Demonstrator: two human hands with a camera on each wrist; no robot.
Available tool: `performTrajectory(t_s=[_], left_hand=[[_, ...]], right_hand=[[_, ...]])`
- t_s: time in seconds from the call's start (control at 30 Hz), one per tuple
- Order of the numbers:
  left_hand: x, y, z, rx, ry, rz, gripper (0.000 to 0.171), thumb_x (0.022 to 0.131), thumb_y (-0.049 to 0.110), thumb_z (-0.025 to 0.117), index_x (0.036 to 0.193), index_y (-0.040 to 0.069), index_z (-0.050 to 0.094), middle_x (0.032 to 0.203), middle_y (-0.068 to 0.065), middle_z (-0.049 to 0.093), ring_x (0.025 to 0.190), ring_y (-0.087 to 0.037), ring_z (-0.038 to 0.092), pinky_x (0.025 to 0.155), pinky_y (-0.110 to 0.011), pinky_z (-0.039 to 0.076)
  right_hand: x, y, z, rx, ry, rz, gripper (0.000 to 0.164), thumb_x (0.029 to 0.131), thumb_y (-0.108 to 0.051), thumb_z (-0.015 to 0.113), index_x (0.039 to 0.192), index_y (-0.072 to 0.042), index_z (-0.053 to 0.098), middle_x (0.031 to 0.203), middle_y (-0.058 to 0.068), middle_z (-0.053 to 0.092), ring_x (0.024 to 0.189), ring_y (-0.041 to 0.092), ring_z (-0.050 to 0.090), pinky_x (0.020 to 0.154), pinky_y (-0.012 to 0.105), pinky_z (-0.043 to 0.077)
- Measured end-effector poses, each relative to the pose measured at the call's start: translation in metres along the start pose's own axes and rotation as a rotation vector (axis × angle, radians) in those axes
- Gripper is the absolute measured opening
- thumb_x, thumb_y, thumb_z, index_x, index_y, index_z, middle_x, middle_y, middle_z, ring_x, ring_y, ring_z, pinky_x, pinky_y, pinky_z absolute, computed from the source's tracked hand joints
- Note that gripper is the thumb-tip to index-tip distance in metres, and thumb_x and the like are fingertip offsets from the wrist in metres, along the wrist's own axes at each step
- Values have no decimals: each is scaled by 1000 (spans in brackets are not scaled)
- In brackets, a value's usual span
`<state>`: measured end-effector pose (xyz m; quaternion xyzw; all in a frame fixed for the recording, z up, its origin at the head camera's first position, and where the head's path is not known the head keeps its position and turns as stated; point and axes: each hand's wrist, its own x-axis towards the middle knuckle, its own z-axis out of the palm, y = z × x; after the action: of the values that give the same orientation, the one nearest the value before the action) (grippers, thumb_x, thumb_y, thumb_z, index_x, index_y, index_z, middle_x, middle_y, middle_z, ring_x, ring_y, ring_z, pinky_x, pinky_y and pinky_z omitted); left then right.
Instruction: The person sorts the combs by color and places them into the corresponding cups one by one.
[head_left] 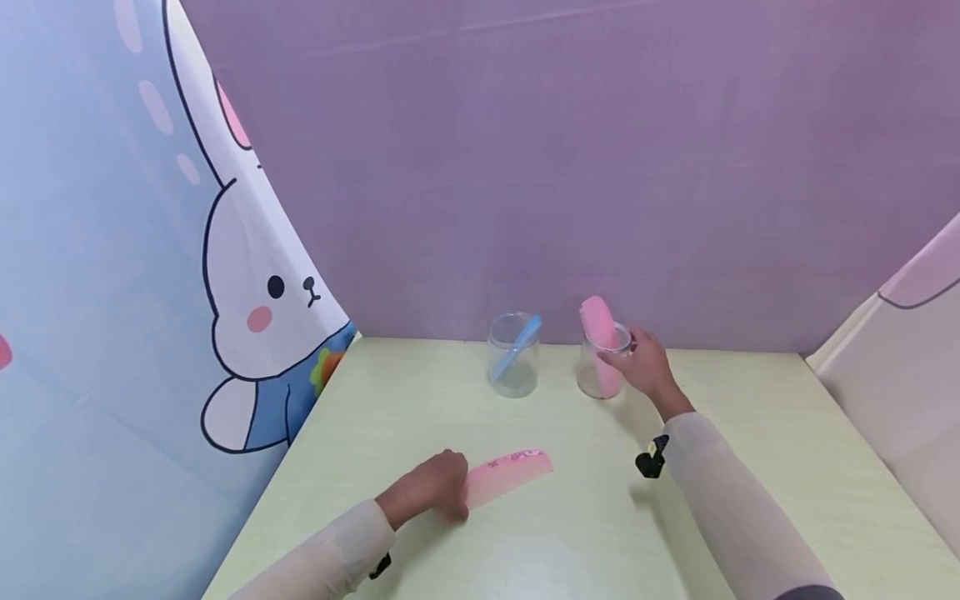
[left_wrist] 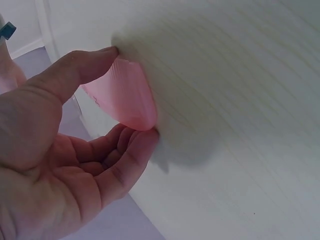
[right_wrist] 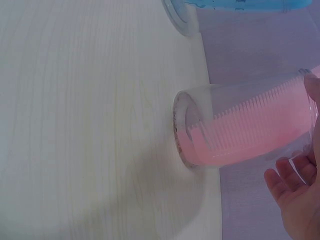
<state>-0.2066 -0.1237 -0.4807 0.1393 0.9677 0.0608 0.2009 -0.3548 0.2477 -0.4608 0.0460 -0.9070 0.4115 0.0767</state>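
Observation:
A pink comb (head_left: 512,473) lies low over the table's front middle, teeth toward me. My left hand (head_left: 435,485) pinches its left end between thumb and fingers; the left wrist view shows the comb's rounded end (left_wrist: 131,100) in that grip. Toward the back, a clear glass jar (head_left: 588,380) stands upright on the table with a second pink comb (head_left: 597,323) leaning inside and sticking out above the rim. My right hand (head_left: 647,367) holds this jar near its mouth, thumb in front. Through the glass, the right wrist view shows the comb's teeth (right_wrist: 240,122).
Left of that jar stands another clear jar (head_left: 517,387) holding a slanted blue stick-like item (head_left: 516,347). A purple backdrop (head_left: 570,167) rises right behind both jars. Side cloths flank the pale table (head_left: 585,533), the left one printed with a rabbit (head_left: 247,317).

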Motion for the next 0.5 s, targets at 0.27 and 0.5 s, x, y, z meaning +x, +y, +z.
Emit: performTrajectory(t_s=[0.27, 0.5], left_hand=[[2, 1, -1, 20, 3, -6, 32, 71, 15, 83, 79, 10, 53, 80, -4, 50, 67, -15, 45, 54, -26, 37], [3, -3, 0, 19, 35, 16, 39, 71, 19, 85, 91, 6, 54, 85, -5, 49, 70, -16, 47, 57, -27, 40]], right_hand=[[0, -1, 0, -5, 2, -1, 70, 92, -43, 73, 140, 3, 49, 135, 26, 57, 118, 39, 55, 94, 54, 49], [0, -2, -1, 2, 4, 3, 70, 91, -43, 74, 139, 3, 51, 134, 25, 58, 117, 38, 54, 94, 53, 49]])
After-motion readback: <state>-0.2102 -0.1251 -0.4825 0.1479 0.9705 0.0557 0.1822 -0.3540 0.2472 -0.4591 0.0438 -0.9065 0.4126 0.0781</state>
